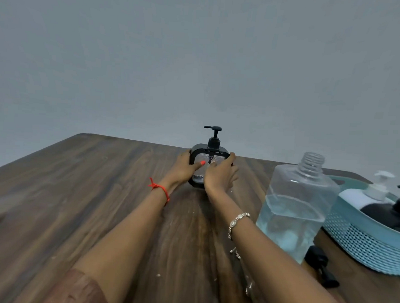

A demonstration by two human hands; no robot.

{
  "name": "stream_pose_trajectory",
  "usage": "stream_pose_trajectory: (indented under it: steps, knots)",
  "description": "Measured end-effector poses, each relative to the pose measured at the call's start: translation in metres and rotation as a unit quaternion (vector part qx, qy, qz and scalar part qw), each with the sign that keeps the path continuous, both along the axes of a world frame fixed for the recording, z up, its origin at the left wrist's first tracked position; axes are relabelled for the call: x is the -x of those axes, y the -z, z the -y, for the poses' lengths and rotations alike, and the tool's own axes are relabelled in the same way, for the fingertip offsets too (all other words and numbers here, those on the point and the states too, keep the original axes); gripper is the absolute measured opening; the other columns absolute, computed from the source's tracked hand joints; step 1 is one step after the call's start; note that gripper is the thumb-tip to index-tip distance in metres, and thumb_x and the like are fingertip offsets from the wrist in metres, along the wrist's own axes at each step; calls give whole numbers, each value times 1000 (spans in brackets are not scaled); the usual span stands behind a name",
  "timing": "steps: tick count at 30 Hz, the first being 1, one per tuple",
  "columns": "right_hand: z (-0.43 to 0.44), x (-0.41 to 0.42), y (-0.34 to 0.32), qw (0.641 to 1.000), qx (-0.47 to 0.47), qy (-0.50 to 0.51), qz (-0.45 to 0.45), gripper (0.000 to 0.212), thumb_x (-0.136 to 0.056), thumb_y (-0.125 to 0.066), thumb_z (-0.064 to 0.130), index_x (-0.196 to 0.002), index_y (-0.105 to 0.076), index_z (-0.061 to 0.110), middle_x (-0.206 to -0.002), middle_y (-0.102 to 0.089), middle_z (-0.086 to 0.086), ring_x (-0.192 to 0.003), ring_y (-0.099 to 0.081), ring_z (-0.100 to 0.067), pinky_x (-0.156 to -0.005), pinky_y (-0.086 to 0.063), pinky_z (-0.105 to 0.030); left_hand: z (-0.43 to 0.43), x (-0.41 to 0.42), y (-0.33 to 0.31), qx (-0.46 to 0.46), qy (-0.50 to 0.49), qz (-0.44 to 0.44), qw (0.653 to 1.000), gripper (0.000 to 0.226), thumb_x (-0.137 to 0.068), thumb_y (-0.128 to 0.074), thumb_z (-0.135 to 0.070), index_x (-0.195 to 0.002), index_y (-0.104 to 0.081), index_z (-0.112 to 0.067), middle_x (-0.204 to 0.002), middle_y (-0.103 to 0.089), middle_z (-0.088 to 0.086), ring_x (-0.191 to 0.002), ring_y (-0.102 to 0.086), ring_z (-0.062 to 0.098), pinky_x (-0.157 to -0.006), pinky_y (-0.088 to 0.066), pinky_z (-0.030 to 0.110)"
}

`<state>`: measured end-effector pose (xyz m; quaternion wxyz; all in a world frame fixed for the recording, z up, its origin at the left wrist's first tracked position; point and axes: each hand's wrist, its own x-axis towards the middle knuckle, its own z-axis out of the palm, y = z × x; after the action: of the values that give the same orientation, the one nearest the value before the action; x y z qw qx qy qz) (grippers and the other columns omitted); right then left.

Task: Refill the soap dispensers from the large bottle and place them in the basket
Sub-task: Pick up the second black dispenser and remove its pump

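A black-framed clear soap dispenser (210,155) with a black pump stands upright near the table's far edge. My left hand (185,168) grips its left side and my right hand (219,176) grips its right side and front. The large clear bottle (294,208) stands uncapped to the right, about half full of pale blue liquid. At the right edge, a teal mesh basket (362,245) holds a white dispenser (373,193) and a black dispenser (393,212).
A black cap or pump part (320,266) lies on the wooden table (77,203) in front of the large bottle. Small droplets dot the wood under my right forearm. A plain grey wall rises behind the table.
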<state>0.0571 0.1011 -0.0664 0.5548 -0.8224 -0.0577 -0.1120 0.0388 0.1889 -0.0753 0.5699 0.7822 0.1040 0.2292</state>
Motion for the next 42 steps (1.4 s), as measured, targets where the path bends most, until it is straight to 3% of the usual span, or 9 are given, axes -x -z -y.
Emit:
stream_pose_trajectory:
  steps: [3,6,12,15,18,22,30,36,42]
  knots:
    - [11,31,-10,999,18,-29,17,53,-95,-45,16,-141,-19,13,-135,-34,-19,-123,-32,-35,-94,-35,-42,2,35,-18,63,44,-6,997,34,-86,-63,-13,-116,-46,-9,-99,-59,-2,-86,-59,10,-71,-56,28]
    - [29,66,-17,996,43,-72,42,57,-95,-44,22,-143,-15,11,-136,-30,-19,-122,-31,-36,-92,-34,-39,-1,70,-28,59,47,-15,997,52,-79,-72,-19,-122,-46,-4,-114,-61,7,-103,-60,22,-84,-53,48]
    - [73,123,-39,978,95,-132,127,56,-92,-45,46,-132,-37,8,-131,-39,-11,-124,-34,-28,-101,-28,-41,16,135,-37,55,53,9,997,39,-73,-76,-17,-106,-57,-11,-97,-69,4,-94,-65,22,-68,-50,33]
    - [90,136,-56,968,93,-166,164,41,-87,-55,47,-105,-61,10,-110,-53,-6,-114,-42,-25,-93,-34,-37,32,161,-39,25,59,12,998,36,-69,-79,-15,-99,-60,-18,-97,-70,2,-90,-66,19,-67,-49,27]
    - [106,146,-66,965,28,-216,146,33,-77,-72,36,-66,-63,7,-67,-61,-2,-72,-57,-19,-63,-42,-28,48,181,-39,17,62,24,998,34,-69,-78,-10,-95,-59,-19,-94,-68,2,-87,-66,17,-62,-50,20]
    - [124,159,-71,947,47,-288,137,29,-75,-75,24,-73,-67,-3,-63,-62,-3,-57,-56,-13,-57,-42,-22,64,203,-38,38,78,29,996,39,-74,-73,-5,-107,-53,-9,-93,-64,2,-85,-63,14,-59,-50,17]
    - [152,164,-81,892,45,-431,127,15,-74,-75,10,-82,-70,-1,-79,-67,-7,-74,-63,-13,-76,-51,-27,73,228,-31,103,179,28,978,37,-65,-73,-6,-100,-61,-6,-78,-71,-2,-73,-67,11,-64,-54,21]
    - [170,153,-89,828,-55,-558,-6,43,-79,-52,-21,-120,-52,-7,-110,-63,-15,-96,-66,-11,-89,-51,-23,79,229,-30,127,184,29,974,43,-68,-73,-2,-108,-59,-2,-85,-70,2,-76,-68,12,-65,-56,21]
    - [168,152,-76,894,-88,-439,21,29,-75,-70,-2,-103,-64,3,-91,-66,-7,-89,-63,-15,-81,-51,-15,86,221,-26,112,126,36,985,48,-61,-77,-12,-106,-60,-10,-93,-68,3,-84,-64,16,-67,-52,29]
